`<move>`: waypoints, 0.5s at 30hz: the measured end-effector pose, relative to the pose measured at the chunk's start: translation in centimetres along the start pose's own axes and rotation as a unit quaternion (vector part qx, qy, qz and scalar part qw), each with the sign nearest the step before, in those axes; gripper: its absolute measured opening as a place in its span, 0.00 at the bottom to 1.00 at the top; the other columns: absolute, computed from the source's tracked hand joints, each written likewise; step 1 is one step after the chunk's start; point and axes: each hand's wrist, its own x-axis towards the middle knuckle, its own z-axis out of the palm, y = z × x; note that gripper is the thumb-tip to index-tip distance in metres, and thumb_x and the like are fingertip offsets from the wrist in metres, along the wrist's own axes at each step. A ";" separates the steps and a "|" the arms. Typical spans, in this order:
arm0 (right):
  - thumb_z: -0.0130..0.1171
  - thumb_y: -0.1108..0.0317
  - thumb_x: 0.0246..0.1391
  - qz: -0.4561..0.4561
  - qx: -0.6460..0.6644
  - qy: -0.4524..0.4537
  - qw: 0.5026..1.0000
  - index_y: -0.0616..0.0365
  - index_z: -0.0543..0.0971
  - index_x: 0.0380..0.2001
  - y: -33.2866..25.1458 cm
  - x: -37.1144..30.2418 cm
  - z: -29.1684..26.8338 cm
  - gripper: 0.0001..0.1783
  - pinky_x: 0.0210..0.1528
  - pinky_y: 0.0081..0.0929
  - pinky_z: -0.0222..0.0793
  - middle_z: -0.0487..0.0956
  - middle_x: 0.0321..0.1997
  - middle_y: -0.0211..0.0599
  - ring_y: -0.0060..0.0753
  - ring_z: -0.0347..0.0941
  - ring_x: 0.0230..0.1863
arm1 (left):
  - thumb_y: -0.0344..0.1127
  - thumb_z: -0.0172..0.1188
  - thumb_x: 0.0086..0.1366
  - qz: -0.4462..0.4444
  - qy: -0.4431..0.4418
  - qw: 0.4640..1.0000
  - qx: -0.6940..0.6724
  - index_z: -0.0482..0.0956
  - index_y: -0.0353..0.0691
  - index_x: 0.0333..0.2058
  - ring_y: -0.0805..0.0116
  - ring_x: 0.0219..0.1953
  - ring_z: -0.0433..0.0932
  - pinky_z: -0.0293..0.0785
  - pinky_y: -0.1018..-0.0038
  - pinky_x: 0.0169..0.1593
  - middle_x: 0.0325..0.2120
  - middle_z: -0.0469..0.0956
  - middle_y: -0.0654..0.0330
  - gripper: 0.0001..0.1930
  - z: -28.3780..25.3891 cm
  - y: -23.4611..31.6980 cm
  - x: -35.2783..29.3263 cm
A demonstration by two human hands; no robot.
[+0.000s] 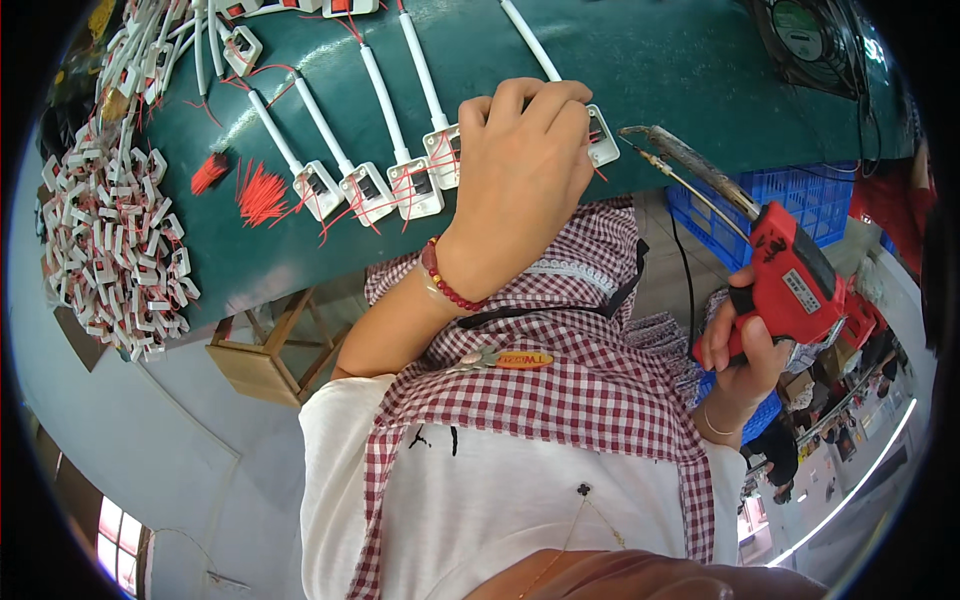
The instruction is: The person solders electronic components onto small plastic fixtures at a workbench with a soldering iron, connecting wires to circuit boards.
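My left hand (525, 175) lies bent over the table's near edge, fingers curled down onto a white plastic housing (603, 138). Its fingertips are hidden behind the knuckles. The housing's right end sticks out beside the hand, and a white tube (532, 42) runs away from it. My right hand (742, 345) grips the handle of a red soldering gun (792, 270). The gun's metal tip and thin feed tube point up-left, just right of that housing, apart from it. Left of my left hand, several similar housings (415, 192) with black parts and red wires lie in a row.
On the green table (640, 60) lie two bundles of short red wires (262, 195). A heap of white housings (115, 250) covers its left end. A black fan (805, 35) stands at the far right. A blue crate (815, 205) and a wooden stool (265, 365) are below table height.
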 end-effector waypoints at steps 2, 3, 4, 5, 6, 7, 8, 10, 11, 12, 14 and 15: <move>0.56 0.60 0.52 0.019 -0.006 0.027 0.999 0.73 0.67 0.44 -0.2 0.0 0.4 0.25 0.11 0.15 0.58 0.71 0.15 0.37 0.17 0.59 0.09 | 0.25 0.60 0.47 -0.001 0.001 1.000 -0.007 0.70 0.40 0.25 0.63 0.43 0.73 0.63 0.66 0.45 0.41 0.77 0.65 0.08 0.0 0.0 -0.1; 0.56 0.60 0.52 0.020 -0.008 0.027 0.999 0.73 0.67 0.44 -0.2 0.0 0.3 0.25 0.11 0.15 0.58 0.71 0.15 0.37 0.17 0.59 0.09 | 0.25 0.60 0.47 -0.001 0.004 1.000 -0.014 0.70 0.40 0.25 0.63 0.43 0.73 0.63 0.66 0.45 0.41 0.77 0.66 0.08 0.0 0.0 -0.1; 0.55 0.60 0.53 0.021 -0.019 0.017 0.999 0.73 0.66 0.45 -0.2 0.1 0.2 0.26 0.10 0.16 0.58 0.70 0.15 0.37 0.17 0.59 0.09 | 0.25 0.60 0.47 -0.003 0.005 1.000 -0.015 0.70 0.40 0.25 0.63 0.43 0.73 0.63 0.66 0.45 0.41 0.77 0.66 0.08 0.1 0.0 -0.1; 0.54 0.60 0.54 0.022 -0.030 0.006 0.999 0.74 0.64 0.45 -0.2 0.1 0.1 0.26 0.10 0.17 0.58 0.69 0.15 0.37 0.17 0.59 0.09 | 0.25 0.60 0.47 -0.004 0.006 1.000 -0.012 0.71 0.41 0.25 0.63 0.42 0.73 0.63 0.66 0.45 0.41 0.77 0.65 0.07 0.1 0.1 -0.1; 0.54 0.60 0.54 0.022 -0.032 0.006 0.999 0.74 0.64 0.45 -0.2 0.2 0.1 0.26 0.10 0.17 0.58 0.69 0.15 0.37 0.17 0.59 0.09 | 0.25 0.60 0.48 -0.004 0.007 1.000 -0.010 0.71 0.41 0.26 0.63 0.42 0.73 0.63 0.66 0.45 0.41 0.78 0.65 0.07 0.2 0.1 -0.1; 0.54 0.60 0.54 0.020 -0.035 0.008 0.999 0.73 0.65 0.44 -0.2 0.1 0.3 0.25 0.10 0.17 0.58 0.69 0.16 0.37 0.17 0.59 0.09 | 0.25 0.60 0.48 -0.005 0.007 1.000 -0.011 0.71 0.41 0.26 0.63 0.42 0.73 0.63 0.66 0.45 0.41 0.78 0.65 0.07 0.2 0.1 -0.2; 0.54 0.60 0.53 0.019 -0.038 0.011 0.999 0.73 0.65 0.44 -0.2 0.1 0.4 0.25 0.10 0.16 0.58 0.69 0.16 0.37 0.17 0.58 0.09 | 0.25 0.60 0.48 -0.008 0.006 1.000 -0.018 0.72 0.41 0.26 0.64 0.42 0.73 0.63 0.66 0.45 0.41 0.78 0.65 0.07 0.2 0.1 -0.3; 0.54 0.60 0.53 0.019 -0.047 0.012 0.999 0.73 0.65 0.43 -0.2 0.1 0.6 0.25 0.10 0.16 0.57 0.69 0.16 0.37 0.17 0.58 0.09 | 0.25 0.61 0.48 -0.011 0.005 1.000 -0.025 0.72 0.41 0.26 0.64 0.42 0.73 0.63 0.66 0.45 0.41 0.78 0.65 0.07 0.2 -0.1 -0.3; 0.55 0.60 0.53 0.020 -0.055 0.013 0.998 0.72 0.65 0.43 -0.2 0.1 0.7 0.24 0.10 0.16 0.57 0.69 0.16 0.37 0.18 0.58 0.09 | 0.25 0.61 0.48 -0.011 0.005 0.999 -0.033 0.72 0.41 0.26 0.64 0.42 0.74 0.63 0.66 0.45 0.41 0.78 0.65 0.07 0.2 -0.1 -0.3; 0.55 0.60 0.53 0.020 -0.056 0.014 0.998 0.72 0.65 0.43 -0.2 0.1 0.6 0.24 0.10 0.16 0.57 0.69 0.16 0.37 0.18 0.58 0.09 | 0.25 0.61 0.48 -0.012 0.004 0.999 -0.041 0.73 0.41 0.26 0.64 0.42 0.74 0.63 0.66 0.45 0.40 0.78 0.65 0.06 0.2 -0.2 -0.3; 0.55 0.64 0.53 0.025 -0.031 0.013 0.999 0.71 0.68 0.42 -0.2 0.1 0.7 0.20 0.12 0.15 0.57 0.71 0.15 0.38 0.18 0.60 0.10 | 0.25 0.61 0.48 -0.013 0.003 0.999 -0.043 0.73 0.41 0.26 0.64 0.42 0.74 0.63 0.67 0.45 0.40 0.78 0.65 0.06 0.1 -0.2 -0.2; 0.55 0.64 0.53 0.025 -0.032 0.012 0.999 0.71 0.68 0.42 -0.3 0.1 0.7 0.20 0.12 0.15 0.57 0.71 0.15 0.38 0.18 0.60 0.10 | 0.25 0.61 0.48 -0.015 0.002 0.999 -0.044 0.73 0.41 0.26 0.64 0.42 0.74 0.64 0.67 0.45 0.40 0.78 0.65 0.06 0.0 -0.1 -0.2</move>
